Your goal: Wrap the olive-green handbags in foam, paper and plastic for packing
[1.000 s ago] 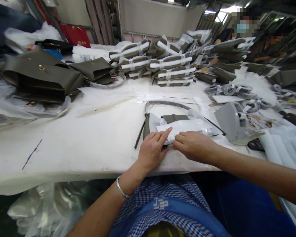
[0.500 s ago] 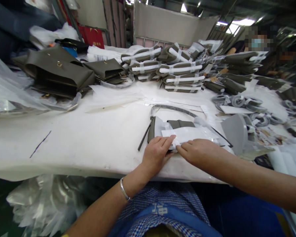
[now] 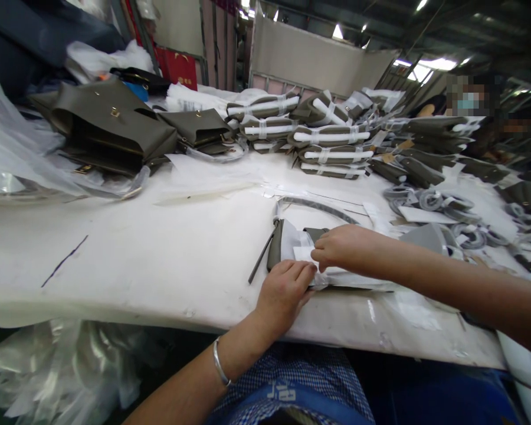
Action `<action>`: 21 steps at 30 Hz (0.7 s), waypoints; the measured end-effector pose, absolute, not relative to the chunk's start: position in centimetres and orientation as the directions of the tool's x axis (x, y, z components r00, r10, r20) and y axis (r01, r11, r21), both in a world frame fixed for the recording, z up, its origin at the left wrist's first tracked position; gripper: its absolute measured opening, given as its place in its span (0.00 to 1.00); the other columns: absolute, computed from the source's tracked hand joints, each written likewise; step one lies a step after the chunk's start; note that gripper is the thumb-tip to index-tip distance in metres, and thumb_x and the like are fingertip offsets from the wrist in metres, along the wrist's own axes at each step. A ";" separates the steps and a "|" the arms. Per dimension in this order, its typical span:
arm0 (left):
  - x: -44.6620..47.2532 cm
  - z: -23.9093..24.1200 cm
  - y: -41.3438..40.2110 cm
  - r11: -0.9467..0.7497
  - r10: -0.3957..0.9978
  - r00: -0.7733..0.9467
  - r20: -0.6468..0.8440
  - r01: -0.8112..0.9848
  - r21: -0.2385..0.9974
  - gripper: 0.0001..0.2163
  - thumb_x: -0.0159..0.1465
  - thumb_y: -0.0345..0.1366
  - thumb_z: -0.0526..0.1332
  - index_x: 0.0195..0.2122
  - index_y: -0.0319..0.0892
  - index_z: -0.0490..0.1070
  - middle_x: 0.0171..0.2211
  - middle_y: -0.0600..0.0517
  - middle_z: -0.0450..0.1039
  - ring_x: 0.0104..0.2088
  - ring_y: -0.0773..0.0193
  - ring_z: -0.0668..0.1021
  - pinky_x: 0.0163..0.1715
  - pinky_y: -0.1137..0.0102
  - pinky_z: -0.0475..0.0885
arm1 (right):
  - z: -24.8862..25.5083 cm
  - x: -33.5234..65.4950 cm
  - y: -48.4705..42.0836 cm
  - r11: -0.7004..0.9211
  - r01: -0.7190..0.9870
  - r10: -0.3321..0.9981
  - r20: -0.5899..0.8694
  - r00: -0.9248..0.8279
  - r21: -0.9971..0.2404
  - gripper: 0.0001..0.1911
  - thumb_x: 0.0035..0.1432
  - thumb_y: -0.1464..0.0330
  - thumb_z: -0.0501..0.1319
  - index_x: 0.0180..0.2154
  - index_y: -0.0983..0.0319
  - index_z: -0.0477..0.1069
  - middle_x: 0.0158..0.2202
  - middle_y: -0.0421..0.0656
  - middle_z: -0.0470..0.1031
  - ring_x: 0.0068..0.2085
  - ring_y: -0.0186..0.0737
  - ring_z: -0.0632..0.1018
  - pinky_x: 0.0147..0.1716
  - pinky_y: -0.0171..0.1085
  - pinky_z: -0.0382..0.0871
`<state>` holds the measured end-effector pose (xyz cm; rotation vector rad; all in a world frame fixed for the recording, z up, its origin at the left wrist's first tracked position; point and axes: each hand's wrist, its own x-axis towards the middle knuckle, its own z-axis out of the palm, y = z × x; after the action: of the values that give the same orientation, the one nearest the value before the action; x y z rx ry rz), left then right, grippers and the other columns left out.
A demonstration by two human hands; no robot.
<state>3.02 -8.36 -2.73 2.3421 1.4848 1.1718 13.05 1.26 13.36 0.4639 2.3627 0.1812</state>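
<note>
— Where is the olive pouch found?
— Just right of the frame's centre, on the white table, half covered by white wrapping.
— How is it held?
— The wrapping is pinched by the right hand, which is closed above the pouch. The pouch's lower edge is pressed by the left hand, which is laid flat with nothing enclosed.
— Beyond it?
— Stacked wrapped pouches are seen at upper centre.

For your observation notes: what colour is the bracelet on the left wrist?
The bracelet is silver; the head view shows it.
</note>
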 end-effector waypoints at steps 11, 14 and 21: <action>3.4 -3.1 -8.4 -0.502 0.809 0.204 0.552 0.729 0.466 0.25 0.59 0.31 0.70 0.56 0.40 0.64 0.53 0.46 0.72 0.49 0.54 0.75 0.52 0.61 0.73 | 9.6 14.2 7.2 0.945 0.294 0.176 -0.542 -0.822 -0.140 0.02 0.56 0.72 0.65 0.33 0.60 0.78 0.31 0.41 0.78 0.30 0.35 0.73 0.28 0.33 0.54; 3.4 -3.2 -8.5 -0.501 0.801 0.215 0.559 0.750 0.431 0.24 0.58 0.31 0.71 0.53 0.40 0.65 0.53 0.46 0.72 0.49 0.54 0.75 0.51 0.61 0.74 | 8.1 14.4 8.9 0.910 0.302 0.140 -0.473 -0.870 -0.286 0.04 0.54 0.70 0.68 0.31 0.62 0.75 0.29 0.39 0.76 0.29 0.33 0.71 0.29 0.32 0.55; 3.3 -3.1 -8.5 -0.489 0.802 0.241 0.546 0.791 0.369 0.19 0.60 0.32 0.69 0.51 0.40 0.67 0.60 0.43 0.68 0.51 0.54 0.75 0.51 0.60 0.75 | 4.5 15.5 11.8 0.683 0.381 0.209 -0.333 -0.919 -0.624 0.17 0.50 0.57 0.70 0.27 0.64 0.70 0.23 0.35 0.68 0.25 0.31 0.67 0.27 0.31 0.58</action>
<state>3.34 -8.52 -3.13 2.4616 1.5801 1.1001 15.53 11.78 4.53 0.4741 2.6604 -1.0645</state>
